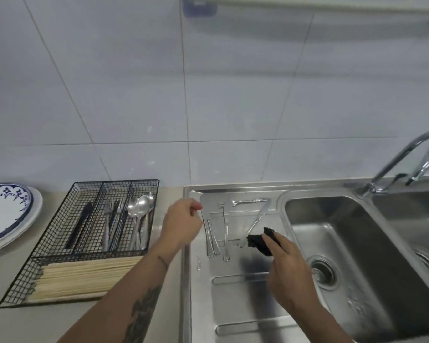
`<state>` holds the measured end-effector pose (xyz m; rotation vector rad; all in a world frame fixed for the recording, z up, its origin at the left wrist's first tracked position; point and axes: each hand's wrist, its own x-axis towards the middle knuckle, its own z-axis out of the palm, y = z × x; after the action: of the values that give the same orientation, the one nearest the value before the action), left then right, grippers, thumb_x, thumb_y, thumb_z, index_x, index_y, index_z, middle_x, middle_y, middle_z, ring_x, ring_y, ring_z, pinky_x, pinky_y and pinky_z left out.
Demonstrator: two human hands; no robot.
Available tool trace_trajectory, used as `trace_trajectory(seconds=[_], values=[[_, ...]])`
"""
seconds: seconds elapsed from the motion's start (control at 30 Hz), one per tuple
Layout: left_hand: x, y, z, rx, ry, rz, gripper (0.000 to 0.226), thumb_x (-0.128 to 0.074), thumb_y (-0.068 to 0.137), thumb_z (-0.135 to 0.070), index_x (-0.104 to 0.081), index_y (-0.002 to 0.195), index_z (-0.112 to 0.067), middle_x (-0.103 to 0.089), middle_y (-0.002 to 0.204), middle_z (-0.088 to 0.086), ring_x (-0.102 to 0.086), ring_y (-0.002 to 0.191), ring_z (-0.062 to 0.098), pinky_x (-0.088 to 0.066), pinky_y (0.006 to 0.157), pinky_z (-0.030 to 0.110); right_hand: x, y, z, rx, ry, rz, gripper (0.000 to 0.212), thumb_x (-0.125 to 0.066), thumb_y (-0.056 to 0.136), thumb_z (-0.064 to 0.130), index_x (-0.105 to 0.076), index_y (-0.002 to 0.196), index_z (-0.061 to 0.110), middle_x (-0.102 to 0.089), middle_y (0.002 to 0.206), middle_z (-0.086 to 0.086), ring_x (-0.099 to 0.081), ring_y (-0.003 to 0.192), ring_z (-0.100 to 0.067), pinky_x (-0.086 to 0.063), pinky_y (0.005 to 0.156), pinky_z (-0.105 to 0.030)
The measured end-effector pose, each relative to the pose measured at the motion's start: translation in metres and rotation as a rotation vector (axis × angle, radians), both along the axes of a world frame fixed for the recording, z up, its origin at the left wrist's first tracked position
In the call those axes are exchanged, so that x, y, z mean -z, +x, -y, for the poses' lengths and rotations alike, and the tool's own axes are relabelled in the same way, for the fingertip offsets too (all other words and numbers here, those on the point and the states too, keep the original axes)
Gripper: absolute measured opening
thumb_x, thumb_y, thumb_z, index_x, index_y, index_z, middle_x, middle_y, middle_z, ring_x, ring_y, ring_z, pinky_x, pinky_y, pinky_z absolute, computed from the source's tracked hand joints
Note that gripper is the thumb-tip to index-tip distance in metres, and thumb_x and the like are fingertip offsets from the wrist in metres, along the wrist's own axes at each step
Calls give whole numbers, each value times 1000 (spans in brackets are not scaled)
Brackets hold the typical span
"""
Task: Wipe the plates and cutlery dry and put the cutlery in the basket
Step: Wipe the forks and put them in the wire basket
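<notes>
Surface: a beige counter (169,318) on the left meets a stainless steel sink unit, whose ribbed draining board (233,305) lies left of two basins (344,231). A curved chrome tap (406,157) stands behind the basins. Pale grey wall tiles (208,95) fill the upper view, with a rail (307,3) near the top edge.

Counter items: a black wire basket (60,243) with dividers. Its rear compartments hold dark-handled pieces, forks and spoons (140,206); its front compartment holds pale chopsticks (84,276). Left of the basket sits a stack of plates (8,214), the top one white with blue pattern.

Draining board items: loose cutlery (223,231), forks and a knife, lying at the far end, outside the basket.

Hands: the left hand (181,224) is over the board's left edge, fingers curled inward, apparently pinching the top of a utensil (209,233); contact is hard to confirm. The right hand (285,263) grips a dark cloth (260,241), which wraps the lower end of a knife (256,219).

Hidden or unclear: the plates are cut off by the left frame edge, the right basin and tap by the right edge. The rail is blurred. The rear-left basket pieces are too dark to identify.
</notes>
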<state>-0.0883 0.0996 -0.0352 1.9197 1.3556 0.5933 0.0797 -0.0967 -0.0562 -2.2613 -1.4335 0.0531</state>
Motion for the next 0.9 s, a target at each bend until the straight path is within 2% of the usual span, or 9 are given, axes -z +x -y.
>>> trace_trajectory(seconds=[0.13, 0.23, 0.37, 0.4, 0.5, 0.53, 0.73, 0.9], values=[[12, 65, -3, 154, -56, -70, 27, -52, 93, -13, -71, 107, -26, -68, 116, -2, -64, 101, 16, -53, 95, 34, 3, 22, 2, 88, 48, -20, 72, -64, 61, -17, -65, 125, 17, -61, 127, -4, -61, 108, -29, -56, 77, -39], [20, 108, -11, 256, -10, -173, 31, -51, 93, -14, -70, 117, -22, -66, 122, 1, -62, 109, 20, -51, 99, 37, 12, 38, 5, 118, 103, -48, 71, -65, 63, -16, -65, 124, 19, -60, 128, -1, -59, 109, -24, -53, 83, -36], [39, 154, -34, 329, 55, -348, 42, -52, 91, -14, -63, 131, -19, -57, 136, 2, -52, 126, 25, -44, 107, 39, 32, 57, 4, 131, 141, -67, 65, -50, 67, -7, -65, 126, 18, -58, 132, -1, -57, 113, -22, -47, 91, -32], [44, 163, -39, 349, 68, -388, 42, -52, 89, -14, -64, 129, -19, -58, 134, 2, -53, 125, 26, -44, 105, 37, 36, 61, 2, 133, 149, -80, 66, -47, 66, -4, -65, 126, 17, -58, 132, -1, -57, 113, -21, -45, 92, -31], [51, 183, -49, 416, 158, -505, 30, -51, 81, -11, -70, 102, -19, -63, 110, 4, -59, 108, 28, -49, 87, 33, 47, 72, -6, 134, 168, -136, 65, -47, 65, -2, -66, 125, 17, -59, 132, -1, -59, 113, -23, -45, 95, -28], [52, 189, -52, 425, 182, -532, 29, -51, 79, -11, -70, 99, -21, -63, 107, 3, -59, 105, 28, -50, 85, 34, 49, 75, -9, 133, 172, -151, 65, -47, 66, -2, -66, 125, 17, -59, 133, 0, -59, 114, -22, -45, 95, -26], [46, 206, -63, 440, 174, -604, 38, -53, 78, -10, -68, 108, -26, -67, 113, -1, -60, 106, 25, -50, 93, 35, 58, 82, -16, 128, 174, -224, 66, -51, 69, -3, -62, 128, 23, -55, 135, 6, -52, 120, -15, -34, 101, -14], [43, 200, -64, 345, 77, -493, 29, -54, 84, -11, -72, 102, -25, -64, 111, -2, -60, 103, 23, -49, 96, 36, 62, 79, -16, 110, 141, -237, 67, -56, 67, -6, -62, 128, 21, -55, 134, 5, -54, 119, -19, -36, 101, -17]])
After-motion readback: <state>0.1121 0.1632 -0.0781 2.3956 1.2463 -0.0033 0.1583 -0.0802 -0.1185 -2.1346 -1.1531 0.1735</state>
